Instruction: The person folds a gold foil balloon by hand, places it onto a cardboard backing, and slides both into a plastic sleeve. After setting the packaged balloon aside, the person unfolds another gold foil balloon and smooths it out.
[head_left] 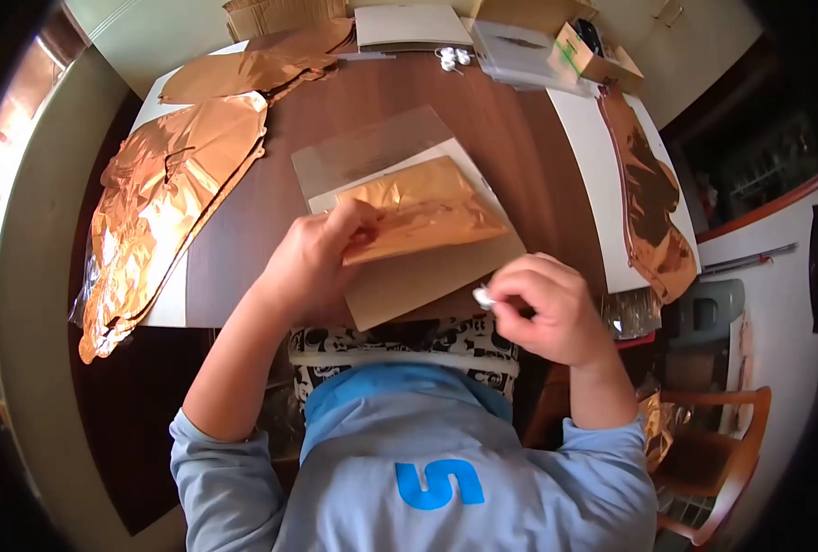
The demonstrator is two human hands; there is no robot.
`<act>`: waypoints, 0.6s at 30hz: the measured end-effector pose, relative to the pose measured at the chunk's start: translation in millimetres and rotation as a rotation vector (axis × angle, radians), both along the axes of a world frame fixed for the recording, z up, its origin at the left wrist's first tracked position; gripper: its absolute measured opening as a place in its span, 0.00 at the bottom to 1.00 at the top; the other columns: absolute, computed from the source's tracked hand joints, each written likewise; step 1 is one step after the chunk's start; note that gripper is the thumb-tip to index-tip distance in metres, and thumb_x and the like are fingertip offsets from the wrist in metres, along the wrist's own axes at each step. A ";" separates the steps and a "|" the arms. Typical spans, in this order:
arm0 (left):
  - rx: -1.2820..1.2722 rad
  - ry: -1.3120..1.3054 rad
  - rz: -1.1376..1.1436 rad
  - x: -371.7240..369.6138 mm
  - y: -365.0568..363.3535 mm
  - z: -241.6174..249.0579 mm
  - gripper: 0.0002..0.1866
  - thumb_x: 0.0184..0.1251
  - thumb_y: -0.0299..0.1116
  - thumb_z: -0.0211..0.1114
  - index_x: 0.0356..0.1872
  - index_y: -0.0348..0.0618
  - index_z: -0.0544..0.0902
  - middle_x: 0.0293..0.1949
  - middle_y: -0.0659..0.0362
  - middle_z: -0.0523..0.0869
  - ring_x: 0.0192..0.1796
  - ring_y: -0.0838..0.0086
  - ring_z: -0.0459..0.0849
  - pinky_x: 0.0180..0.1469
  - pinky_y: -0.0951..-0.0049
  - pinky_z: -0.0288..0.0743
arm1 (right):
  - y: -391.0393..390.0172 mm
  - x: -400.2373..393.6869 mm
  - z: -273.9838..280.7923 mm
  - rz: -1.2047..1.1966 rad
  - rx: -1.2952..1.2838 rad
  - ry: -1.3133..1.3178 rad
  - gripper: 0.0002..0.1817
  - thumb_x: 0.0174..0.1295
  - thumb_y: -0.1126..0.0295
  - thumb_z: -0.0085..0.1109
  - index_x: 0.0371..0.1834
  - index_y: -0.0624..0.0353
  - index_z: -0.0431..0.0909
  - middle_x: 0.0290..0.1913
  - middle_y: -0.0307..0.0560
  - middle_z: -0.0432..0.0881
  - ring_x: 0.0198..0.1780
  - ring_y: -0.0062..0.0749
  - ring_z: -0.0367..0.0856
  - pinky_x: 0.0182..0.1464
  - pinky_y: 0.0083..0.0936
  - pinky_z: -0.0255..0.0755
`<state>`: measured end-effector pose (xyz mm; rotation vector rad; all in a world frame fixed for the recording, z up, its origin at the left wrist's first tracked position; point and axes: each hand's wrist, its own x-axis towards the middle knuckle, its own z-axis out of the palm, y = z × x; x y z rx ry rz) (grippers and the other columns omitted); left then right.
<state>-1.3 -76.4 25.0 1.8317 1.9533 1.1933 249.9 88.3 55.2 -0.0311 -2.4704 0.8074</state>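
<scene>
A folded copper-coloured foil balloon (418, 210) lies across a tan card (427, 276) near the table's front edge. My left hand (326, 241) is closed on the foil's left end, thumb and fingers pinched together. A clear plastic sleeve (372, 140) sticks out behind the foil, with a white sheet edge showing. To the right of the card, my right hand (549, 308) pinches a small white piece (484, 296) between thumb and forefinger. The piece is slightly blurred.
Large flat copper foil balloons (174, 175) cover the table's left side, and another foil balloon (648, 198) lies along the right edge. At the back are small white bundles (453, 59), clear plastic sleeves (519, 55) and an open box (597, 57). A wooden chair (717, 451) stands at right.
</scene>
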 end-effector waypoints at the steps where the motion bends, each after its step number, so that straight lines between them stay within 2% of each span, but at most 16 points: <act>1: 0.008 -0.007 0.002 3.2 -0.4 5.6 0.19 0.54 0.15 0.67 0.46 0.38 0.75 0.39 0.52 0.89 0.46 0.56 0.90 0.49 0.65 0.87 | -8.6 -7.2 -5.5 -0.029 0.043 0.043 0.10 0.50 0.81 0.67 0.34 0.58 0.78 0.31 0.43 0.81 0.32 0.40 0.82 0.36 0.34 0.76; 4: 0.045 0.038 0.033 12.0 -1.0 10.2 0.18 0.54 0.15 0.67 0.45 0.39 0.74 0.39 0.51 0.89 0.46 0.55 0.90 0.49 0.64 0.87 | -23.4 -35.3 -22.5 -0.172 0.202 0.190 0.10 0.52 0.79 0.68 0.35 0.58 0.77 0.30 0.44 0.80 0.32 0.42 0.82 0.35 0.35 0.76; 6: 0.066 0.068 0.041 16.3 -1.5 12.0 0.17 0.54 0.15 0.66 0.45 0.39 0.74 0.39 0.50 0.89 0.46 0.55 0.90 0.48 0.64 0.87 | -27.2 -51.8 -33.8 -0.278 0.352 0.161 0.06 0.54 0.76 0.66 0.34 0.59 0.79 0.30 0.45 0.81 0.30 0.42 0.82 0.34 0.34 0.76; 8: 0.078 0.075 0.031 17.1 -2.6 12.6 0.17 0.55 0.15 0.66 0.45 0.39 0.74 0.39 0.50 0.89 0.45 0.54 0.90 0.46 0.63 0.86 | -27.8 -60.0 -50.2 -0.301 0.482 0.058 0.06 0.58 0.72 0.62 0.37 0.59 0.82 0.34 0.48 0.83 0.35 0.43 0.83 0.36 0.35 0.77; 11: 0.086 0.107 0.099 18.3 -1.9 13.0 0.16 0.58 0.18 0.65 0.45 0.42 0.74 0.37 0.48 0.89 0.45 0.51 0.90 0.43 0.60 0.86 | -23.7 -75.9 -46.1 -0.253 0.411 0.184 0.09 0.57 0.73 0.63 0.42 0.56 0.85 0.42 0.51 0.85 0.46 0.48 0.85 0.50 0.41 0.78; 12: 0.081 0.117 0.130 19.1 -1.4 13.3 0.15 0.58 0.18 0.65 0.46 0.42 0.74 0.37 0.48 0.89 0.44 0.51 0.90 0.43 0.60 0.85 | -23.5 -75.4 -50.8 -0.243 0.381 0.110 0.12 0.58 0.71 0.59 0.45 0.54 0.86 0.49 0.53 0.84 0.54 0.48 0.82 0.58 0.44 0.75; 14: 0.183 0.110 0.112 13.8 3.6 7.6 0.15 0.60 0.20 0.65 0.46 0.43 0.75 0.37 0.47 0.89 0.44 0.50 0.90 0.43 0.61 0.85 | -24.6 -71.4 -55.5 -0.306 0.570 0.013 0.14 0.60 0.72 0.57 0.48 0.54 0.85 0.49 0.52 0.84 0.53 0.46 0.83 0.55 0.41 0.78; 16: 0.188 0.182 0.157 10.3 6.3 3.9 0.13 0.61 0.21 0.65 0.46 0.43 0.76 0.37 0.47 0.89 0.44 0.50 0.90 0.42 0.61 0.85 | -26.3 -69.1 -54.5 -0.304 0.477 -0.133 0.17 0.59 0.74 0.57 0.51 0.55 0.85 0.49 0.52 0.84 0.52 0.45 0.84 0.51 0.38 0.80; 17: 0.200 0.185 0.159 7.8 8.5 2.4 0.13 0.60 0.20 0.64 0.46 0.43 0.76 0.37 0.47 0.89 0.44 0.51 0.90 0.42 0.62 0.85 | -26.1 -68.7 -53.3 -0.323 0.518 -0.191 0.18 0.59 0.76 0.56 0.52 0.56 0.84 0.50 0.52 0.84 0.51 0.44 0.85 0.49 0.35 0.81; 18: 0.217 0.192 0.161 6.2 9.9 1.7 0.13 0.60 0.20 0.64 0.45 0.43 0.76 0.37 0.47 0.89 0.44 0.51 0.90 0.43 0.62 0.85 | -21.4 -69.8 -59.7 -0.282 0.569 -0.036 0.14 0.61 0.73 0.54 0.48 0.64 0.82 0.48 0.54 0.84 0.47 0.48 0.87 0.40 0.37 0.84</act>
